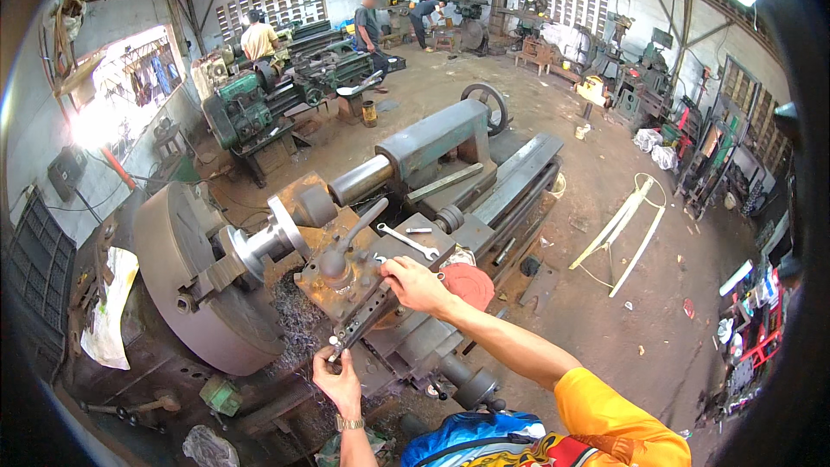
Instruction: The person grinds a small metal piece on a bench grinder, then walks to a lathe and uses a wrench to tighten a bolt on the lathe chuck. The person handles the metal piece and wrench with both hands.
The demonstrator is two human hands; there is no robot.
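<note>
A dark lathe tool holder (367, 315) lies along the near side of the square tool post (324, 281). With finger and thumb my left hand (339, 385) pinches its near end, where a small pale tip shows. My right hand (418, 284) is closed at the tool post's right corner, over the far end of the holder; what its fingers grip is mostly hidden. Behind the tool post's lever handle (367, 220), an open-ended spanner (408, 242) rests on the carriage. A shiny turned metal workpiece (275, 233) is clamped in the large chuck (203, 285).
The tailstock (441, 143) with its handwheel (486, 110) stands beyond the workpiece. Metal shavings (298, 320) lie below the chuck. A red round object (467, 285) sits right of my right hand. A pale frame (618, 229) lies on the floor. Several people work at the back.
</note>
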